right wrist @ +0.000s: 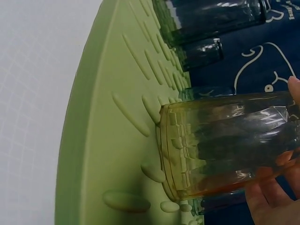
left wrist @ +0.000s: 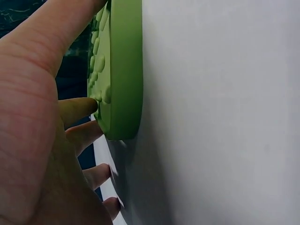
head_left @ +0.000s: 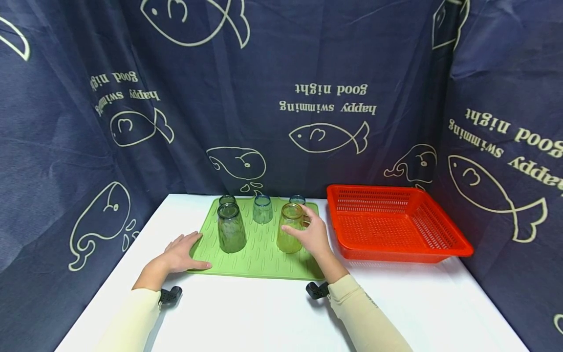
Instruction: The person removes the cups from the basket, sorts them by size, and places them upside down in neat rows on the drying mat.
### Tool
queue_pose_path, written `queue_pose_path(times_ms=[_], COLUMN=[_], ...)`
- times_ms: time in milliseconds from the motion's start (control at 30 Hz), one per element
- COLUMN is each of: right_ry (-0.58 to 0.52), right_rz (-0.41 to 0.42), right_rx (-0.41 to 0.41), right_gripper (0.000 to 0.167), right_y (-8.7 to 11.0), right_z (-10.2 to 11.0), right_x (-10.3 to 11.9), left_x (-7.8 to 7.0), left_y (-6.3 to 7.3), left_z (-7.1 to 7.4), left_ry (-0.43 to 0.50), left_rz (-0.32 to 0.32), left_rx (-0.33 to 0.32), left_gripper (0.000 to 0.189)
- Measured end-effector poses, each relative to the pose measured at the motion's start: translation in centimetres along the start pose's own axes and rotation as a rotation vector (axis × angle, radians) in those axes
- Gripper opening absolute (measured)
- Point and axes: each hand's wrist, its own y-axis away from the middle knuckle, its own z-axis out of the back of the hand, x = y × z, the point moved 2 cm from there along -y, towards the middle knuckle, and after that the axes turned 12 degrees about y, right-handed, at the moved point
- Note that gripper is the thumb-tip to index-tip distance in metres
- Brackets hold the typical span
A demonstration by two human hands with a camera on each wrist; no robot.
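Observation:
A yellow glass (head_left: 288, 239) stands on the green mat (head_left: 259, 259), its narrower end up. My right hand (head_left: 314, 234) grips it with the thumb on the near side and fingers round the right; in the right wrist view the fingertips press the glass wall near its upper end. The mat's front left corner lies between the spread thumb and fingers of my left hand (head_left: 182, 254); in the left wrist view some fingertips touch the mat's edge (left wrist: 124, 75). A dark grey-green glass (head_left: 232, 232) stands on the mat between my hands.
Behind these stand a dark-rimmed glass (head_left: 227, 199) at left, a blue-rimmed glass (head_left: 262, 211) in the middle and another blue-rimmed glass (head_left: 297, 199) behind the yellow one. A red plastic basket (head_left: 396, 255) sits right of the mat on the white table (head_left: 246, 318). Dark blue curtains (head_left: 264, 98) surround it.

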Motion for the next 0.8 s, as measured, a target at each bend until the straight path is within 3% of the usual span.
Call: queue_pose_path(times_ms=[433,633,800], right_ry=[-0.008,-0.091,-0.136], right_rz=[0.065,0.143,0.194], right_rx=[0.044,0.048,-0.047], right_gripper=[0.085,0.068,0.052], right_y=[-0.6,-1.0,-2.2], right_z=[1.7,4.6,8.1], right_x=[0.7,1.4,1.4], left_x=[0.0,-0.2,-0.7], left_y=[-0.4,-1.3,-2.4], left_z=[0.3,1.4,3.1], left_ry=[0.009,0.052,0.047], left_rz=[-0.044,-0.164,-0.205], left_rx=[-0.013,-0.089,-0.158], left_gripper=[0.111,0.097,0.084])
